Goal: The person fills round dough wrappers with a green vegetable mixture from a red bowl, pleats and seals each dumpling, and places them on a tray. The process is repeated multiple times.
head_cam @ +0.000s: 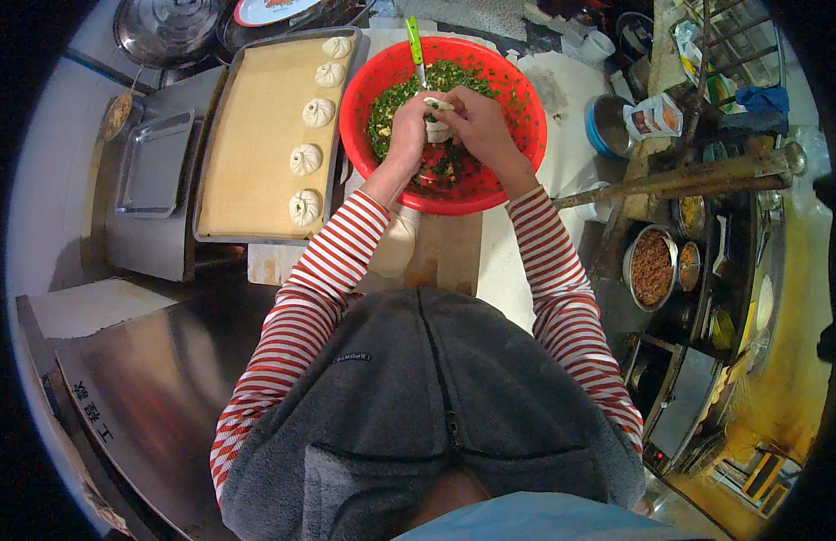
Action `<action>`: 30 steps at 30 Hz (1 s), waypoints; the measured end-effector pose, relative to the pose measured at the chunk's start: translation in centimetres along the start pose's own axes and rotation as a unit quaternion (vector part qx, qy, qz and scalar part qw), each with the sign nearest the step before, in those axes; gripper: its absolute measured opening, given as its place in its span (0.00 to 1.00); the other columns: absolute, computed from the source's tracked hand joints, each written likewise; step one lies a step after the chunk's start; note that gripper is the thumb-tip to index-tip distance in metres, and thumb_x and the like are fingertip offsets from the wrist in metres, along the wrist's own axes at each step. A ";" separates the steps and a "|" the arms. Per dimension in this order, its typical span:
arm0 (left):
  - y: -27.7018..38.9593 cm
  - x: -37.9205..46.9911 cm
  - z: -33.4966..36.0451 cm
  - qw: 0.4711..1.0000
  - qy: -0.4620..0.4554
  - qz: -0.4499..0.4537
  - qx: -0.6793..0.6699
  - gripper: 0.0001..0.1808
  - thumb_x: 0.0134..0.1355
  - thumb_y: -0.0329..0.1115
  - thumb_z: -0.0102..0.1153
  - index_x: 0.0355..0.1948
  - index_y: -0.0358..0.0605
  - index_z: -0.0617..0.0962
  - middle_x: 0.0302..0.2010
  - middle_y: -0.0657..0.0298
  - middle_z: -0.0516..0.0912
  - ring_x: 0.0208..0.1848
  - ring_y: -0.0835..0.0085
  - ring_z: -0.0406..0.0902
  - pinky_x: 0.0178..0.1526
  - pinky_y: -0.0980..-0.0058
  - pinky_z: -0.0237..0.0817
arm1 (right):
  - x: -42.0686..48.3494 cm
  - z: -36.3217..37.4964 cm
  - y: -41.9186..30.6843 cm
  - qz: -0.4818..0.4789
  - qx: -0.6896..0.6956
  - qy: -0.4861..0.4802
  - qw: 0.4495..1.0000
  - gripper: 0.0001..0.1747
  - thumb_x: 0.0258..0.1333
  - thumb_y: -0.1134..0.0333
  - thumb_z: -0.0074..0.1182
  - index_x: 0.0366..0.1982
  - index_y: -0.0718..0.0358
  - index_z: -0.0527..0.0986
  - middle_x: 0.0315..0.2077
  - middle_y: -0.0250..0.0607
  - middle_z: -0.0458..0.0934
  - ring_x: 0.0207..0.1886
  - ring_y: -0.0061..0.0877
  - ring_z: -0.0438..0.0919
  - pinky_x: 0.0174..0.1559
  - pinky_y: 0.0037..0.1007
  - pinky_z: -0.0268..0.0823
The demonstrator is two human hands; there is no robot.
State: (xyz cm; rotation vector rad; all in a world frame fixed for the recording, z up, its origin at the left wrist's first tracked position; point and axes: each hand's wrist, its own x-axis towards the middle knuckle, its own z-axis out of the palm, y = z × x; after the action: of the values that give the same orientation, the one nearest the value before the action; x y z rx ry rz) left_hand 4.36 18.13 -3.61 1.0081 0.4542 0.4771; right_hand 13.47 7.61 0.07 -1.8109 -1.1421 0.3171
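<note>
Over a red plastic basin (355, 159), my left hand (412, 125) cups a partly closed dough bun (437, 130). Fingers of my right hand (482, 122) pinch the bun's upper rim, where a little green filling shows. Chopped green filling (451, 74) with yellow bits lies in the basin below both hands. A spreader or spoon with a bright green handle (414, 40) stands in that filling, leaning on the far side. Left of the basin, several pleated buns (318, 113) sit in a row along the right side of a lined baking tray (262, 128).
A pale dough piece (394, 243) lies near the board's front, partly behind my left sleeve. On the right, a thick wooden pole (715, 172) juts toward the table. Beyond it are a bowl of brown filling (651, 267) and a blue-rimmed bowl (608, 125). A metal tray (155, 162) stands far left.
</note>
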 end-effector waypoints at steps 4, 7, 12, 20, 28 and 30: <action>0.5 0.3 -0.1 0.999 0.022 -0.039 0.004 0.28 0.69 0.52 0.38 0.38 0.39 0.82 0.36 0.60 0.83 0.36 0.74 0.78 0.43 0.74 0.69 | 0.0 -0.1 -0.2 -0.061 -0.078 0.015 0.995 0.12 0.57 0.63 0.59 0.34 0.65 0.74 0.31 0.52 0.79 0.39 0.47 0.79 0.40 0.41 0.72; 1.7 0.8 -0.1 0.994 -0.003 -0.101 0.046 0.34 0.70 0.59 0.36 0.38 0.39 0.83 0.35 0.60 0.83 0.37 0.75 0.78 0.43 0.74 0.69 | 0.0 0.0 -0.6 -0.081 -0.068 0.019 0.994 0.12 0.57 0.64 0.60 0.34 0.66 0.74 0.29 0.50 0.79 0.35 0.42 0.80 0.37 0.39 0.71; 3.0 0.9 0.0 0.998 0.004 -0.032 0.048 0.37 0.72 0.62 0.29 0.53 0.40 0.78 0.42 0.59 0.83 0.44 0.72 0.81 0.46 0.71 0.73 | 0.3 0.0 -1.1 -0.033 -0.086 0.066 0.993 0.11 0.58 0.67 0.61 0.33 0.68 0.74 0.23 0.43 0.78 0.24 0.24 0.79 0.28 0.29 0.71; -0.7 -0.1 -1.0 0.981 -0.001 0.000 -0.192 0.31 0.74 0.59 0.29 0.50 0.45 0.76 0.39 0.60 0.83 0.38 0.70 0.80 0.37 0.69 0.74 | 0.1 1.1 -0.2 -0.008 0.022 0.022 0.999 0.11 0.58 0.67 0.60 0.36 0.68 0.74 0.23 0.40 0.79 0.24 0.20 0.79 0.27 0.26 0.73; -0.4 0.5 -0.9 0.988 0.012 -0.050 -0.147 0.34 0.71 0.65 0.31 0.42 0.49 0.79 0.34 0.67 0.84 0.33 0.76 0.81 0.32 0.76 0.73 | 0.1 -0.3 -2.2 -0.084 -0.117 -0.022 0.989 0.19 0.52 0.69 0.52 0.49 0.59 0.74 0.35 0.52 0.79 0.41 0.49 0.79 0.44 0.45 0.71; 0.2 0.6 -0.7 0.986 0.031 -0.078 -0.143 0.34 0.71 0.65 0.31 0.39 0.49 0.80 0.30 0.66 0.84 0.28 0.76 0.81 0.29 0.77 0.71 | -0.2 -0.5 -2.9 -0.103 -0.108 -0.005 0.989 0.18 0.53 0.69 0.51 0.48 0.60 0.74 0.34 0.52 0.79 0.40 0.50 0.79 0.44 0.46 0.71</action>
State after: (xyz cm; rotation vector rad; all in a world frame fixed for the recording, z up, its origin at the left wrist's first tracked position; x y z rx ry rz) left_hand 4.43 19.06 -3.84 0.6771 0.5009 0.4199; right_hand 12.07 7.56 2.61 -1.8581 -1.4019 0.0822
